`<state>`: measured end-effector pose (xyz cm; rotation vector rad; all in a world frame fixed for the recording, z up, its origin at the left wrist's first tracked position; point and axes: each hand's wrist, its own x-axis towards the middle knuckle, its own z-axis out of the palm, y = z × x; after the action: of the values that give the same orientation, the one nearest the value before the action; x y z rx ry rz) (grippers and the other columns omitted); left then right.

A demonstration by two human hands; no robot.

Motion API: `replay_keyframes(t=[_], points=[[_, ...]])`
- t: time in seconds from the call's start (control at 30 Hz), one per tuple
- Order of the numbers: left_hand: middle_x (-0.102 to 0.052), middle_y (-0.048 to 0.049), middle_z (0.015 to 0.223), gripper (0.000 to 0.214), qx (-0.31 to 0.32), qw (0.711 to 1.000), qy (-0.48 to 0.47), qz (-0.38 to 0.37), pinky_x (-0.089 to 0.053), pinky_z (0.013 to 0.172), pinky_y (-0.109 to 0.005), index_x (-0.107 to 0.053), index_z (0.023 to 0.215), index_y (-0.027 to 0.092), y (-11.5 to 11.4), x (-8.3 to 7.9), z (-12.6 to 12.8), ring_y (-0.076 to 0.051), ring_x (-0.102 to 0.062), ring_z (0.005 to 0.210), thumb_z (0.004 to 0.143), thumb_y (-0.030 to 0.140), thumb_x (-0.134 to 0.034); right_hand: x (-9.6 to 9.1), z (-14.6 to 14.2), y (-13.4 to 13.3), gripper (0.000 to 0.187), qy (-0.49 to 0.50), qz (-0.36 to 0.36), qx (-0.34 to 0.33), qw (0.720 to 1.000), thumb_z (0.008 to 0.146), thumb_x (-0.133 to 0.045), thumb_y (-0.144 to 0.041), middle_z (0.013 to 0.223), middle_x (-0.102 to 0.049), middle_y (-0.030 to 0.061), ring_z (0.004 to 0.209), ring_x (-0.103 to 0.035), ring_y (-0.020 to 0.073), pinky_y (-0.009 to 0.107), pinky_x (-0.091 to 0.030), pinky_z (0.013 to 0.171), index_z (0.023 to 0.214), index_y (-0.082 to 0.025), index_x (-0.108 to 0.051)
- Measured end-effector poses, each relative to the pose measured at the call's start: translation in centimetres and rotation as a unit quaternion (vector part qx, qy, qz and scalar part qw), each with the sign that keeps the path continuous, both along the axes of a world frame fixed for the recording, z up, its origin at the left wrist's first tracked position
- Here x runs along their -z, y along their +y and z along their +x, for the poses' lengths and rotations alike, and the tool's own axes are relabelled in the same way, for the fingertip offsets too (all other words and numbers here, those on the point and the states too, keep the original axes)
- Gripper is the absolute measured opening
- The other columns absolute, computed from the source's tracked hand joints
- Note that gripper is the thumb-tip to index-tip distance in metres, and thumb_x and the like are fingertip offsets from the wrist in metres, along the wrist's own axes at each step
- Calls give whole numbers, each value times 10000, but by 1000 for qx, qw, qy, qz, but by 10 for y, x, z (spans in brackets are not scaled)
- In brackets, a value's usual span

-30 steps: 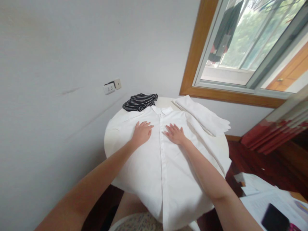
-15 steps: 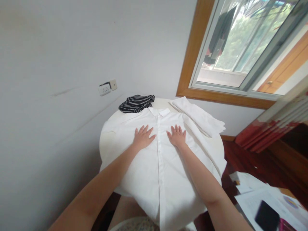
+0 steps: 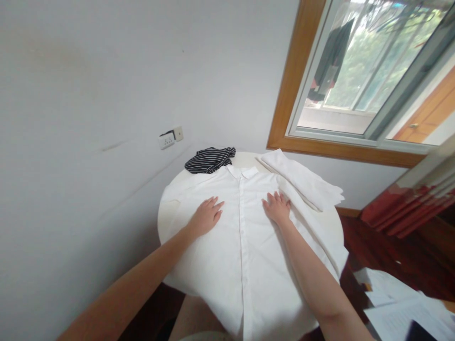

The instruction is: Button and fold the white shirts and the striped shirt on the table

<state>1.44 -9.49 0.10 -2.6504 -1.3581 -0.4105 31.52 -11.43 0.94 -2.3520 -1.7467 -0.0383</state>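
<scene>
Head view: the shirt (image 3: 263, 265) lies front up on the round table (image 3: 164, 227), collar (image 3: 242, 173) at the far side, hem hanging over the near edge. The left hand (image 3: 207, 217) and right hand (image 3: 277, 208) rest palm down on its chest, either side of the button strip (image 3: 243, 255). Half a second ago both sat nearer that strip; now each is farther out, leaving a wider gap of cloth between them. The left hand's fingers, spread earlier, are now closer together, thumb held off; the right hand's are slightly apart, clamped on nothing.

The shirt itself looks to lie as it did, and so do the striped cloth (image 3: 209, 160) by the collar and the folded white cloth (image 3: 302, 179) beyond the sleeve (image 3: 322, 237). The view has shifted a little (the dark slab (image 3: 419, 332) on the papers (image 3: 401, 303) is now cut by the frame's bottom edge). Those papers bear faint print, too small to read.
</scene>
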Motion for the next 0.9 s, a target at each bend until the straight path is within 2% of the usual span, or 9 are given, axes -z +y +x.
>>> replay_keyframes(t=[0.1, 0.2, 0.27, 0.4, 0.5, 0.6, 0.77, 0.9], points=[[-485, -88, 1427, 448, -16, 1000, 19, 0, -307, 1111, -413, -538, 1340, 218, -3, -9, -16, -240, -412, 1330, 955, 341, -344, -2, -12, -3, 560, -21, 28, 0, 999, 963, -325, -523, 1547, -269, 124, 1423, -202, 336, 616, -192, 1082, 1441, -243, -409], [-589, -109, 1292, 401, -92, 994, 55, 9, -364, 1038, -432, -616, 1231, 198, 10, -28, -35, -274, -491, 1226, 924, 242, -363, -2, -26, -4, 556, -35, 56, -85, 994, 970, -311, -527, 1564, -236, 91, 1448, -144, 297, 590, -146, 1114, 1458, -267, -377], [-635, -131, 1175, 390, -141, 988, 69, 16, -403, 970, -429, -638, 1164, 173, 24, -44, -53, -285, -532, 1135, 916, 195, -338, 0, -32, -4, 547, -25, 40, -132, 990, 976, -289, -533, 1561, -250, 73, 1451, -152, 271, 557, -144, 1129, 1453, -283, -384], [-620, -147, 1116, 343, -219, 973, 68, 20, -439, 892, -403, -600, 1149, 163, 48, -61, -94, -302, -531, 1092, 916, 325, -406, 4, -34, -2, 540, -3, 10, -155, 988, 981, -279, -528, 1548, -285, 64, 1441, -201, 256, 522, -151, 1142, 1445, -279, -401], [-590, -133, 1182, 409, -244, 967, 73, -13, -448, 881, -363, -547, 1205, 180, 57, -58, -118, -283, -540, 1100, 899, 434, -451, 6, -32, -1, 533, 0, 18, -154, 988, 980, -292, -520, 1546, -290, 58, 1439, -206, 259, 517, -147, 1145, 1440, -280, -410], [-611, -120, 1158, 400, -248, 964, 86, -46, -453, 880, -332, -552, 1178, 179, 64, -51, -130, -253, -578, 1067, 908, 443, -419, 6, -32, -2, 532, -4, 14, -154, 988, 979, -291, -520, 1543, -295, 55, 1438, -210, 257, 513, -155, 1145, 1439, -281, -412], [-671, -155, 1001, 315, -269, 951, 143, -50, -480, 812, -336, -617, 1040, 140, 73, -48, -128, -260, -636, 956, 895, 235, -354, 6, -32, -2, 533, -10, 19, -153, 988, 980, -286, -519, 1542, -298, 57, 1435, -219, 259, 517, -156, 1142, 1440, -281, -411], [-668, -186, 1009, 362, -267, 951, 150, -44, -494, 791, -361, -629, 1048, 123, 76, -50, -132, -283, -630, 977, 867, 142, -315, 6, -32, -3, 530, -5, 21, -152, 988, 980, -291, -515, 1540, -303, 55, 1435, -219, 258, 511, -153, 1145, 1438, -279, -416]])
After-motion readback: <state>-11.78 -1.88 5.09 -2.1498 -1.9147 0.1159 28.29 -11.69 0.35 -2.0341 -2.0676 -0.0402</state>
